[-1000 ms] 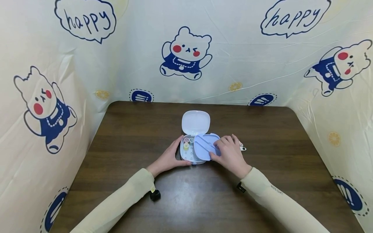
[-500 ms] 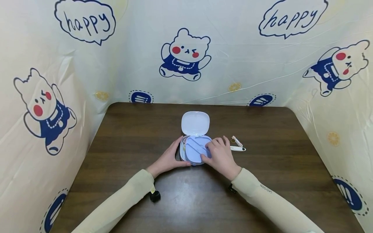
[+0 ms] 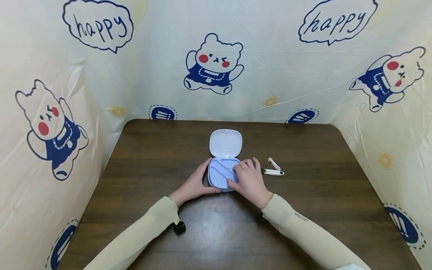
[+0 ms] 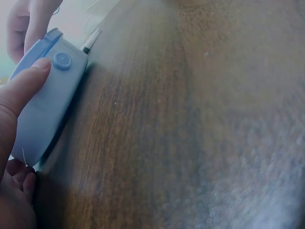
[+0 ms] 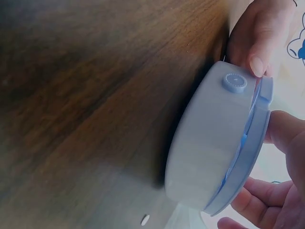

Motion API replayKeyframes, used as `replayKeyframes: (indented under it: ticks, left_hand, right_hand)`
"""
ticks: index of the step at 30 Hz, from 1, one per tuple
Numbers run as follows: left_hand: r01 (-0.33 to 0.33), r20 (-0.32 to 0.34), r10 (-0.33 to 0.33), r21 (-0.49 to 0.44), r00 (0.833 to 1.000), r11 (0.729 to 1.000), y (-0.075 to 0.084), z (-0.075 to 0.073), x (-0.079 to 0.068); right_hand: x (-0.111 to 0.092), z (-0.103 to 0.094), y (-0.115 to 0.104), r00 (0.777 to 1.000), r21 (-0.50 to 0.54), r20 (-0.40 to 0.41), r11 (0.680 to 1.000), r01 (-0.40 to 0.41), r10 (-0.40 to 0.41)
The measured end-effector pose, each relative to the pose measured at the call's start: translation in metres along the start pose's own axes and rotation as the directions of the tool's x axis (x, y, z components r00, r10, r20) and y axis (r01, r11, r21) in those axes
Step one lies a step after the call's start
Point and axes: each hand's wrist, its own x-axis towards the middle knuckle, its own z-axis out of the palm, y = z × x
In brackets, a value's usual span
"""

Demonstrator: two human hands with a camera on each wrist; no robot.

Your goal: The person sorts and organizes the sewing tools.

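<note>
Fingers (image 5: 262, 193) of the right hand (image 3: 252, 183) pinch the light blue tray (image 3: 221, 170), which lies over the open box (image 5: 205, 138); the right wrist view shows a thin gap between the two. The left hand (image 3: 194, 183) grips the box from its left, thumb at the front near the round button (image 4: 62, 61). Behind, the pale lid (image 3: 225, 143) stands open at the box's far edge. Just right of the right hand, a white tool (image 3: 275, 172) lies on the brown desk (image 3: 162, 150), a small pink stick (image 3: 276, 164) near it. A round black piece (image 3: 179, 227) shows below the left cuff (image 3: 168, 208). Bear-printed cloth (image 3: 155, 71) hangs beyond the desk.
</note>
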Motion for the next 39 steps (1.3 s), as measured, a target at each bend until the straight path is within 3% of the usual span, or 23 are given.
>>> replayKeyframes:
  ticks: [14, 39]
  left_hand:
    - [-0.017, -0.005, 0.017, -0.009, 1.000, 1.000, -0.0011, -0.0003, 0.0008]
    - [0.016, 0.002, -0.016, 0.006, 1.000, 1.000, -0.0001, -0.0007, -0.0006]
  right_hand:
    - [0.0036, 0.0016, -0.0074, 1.000, -0.014, -0.029, 1.000, -0.001, 0.001]
    - [0.0036, 0.0075, -0.0100, 1.000, -0.061, 0.006, 0.998, -0.025, 0.026]
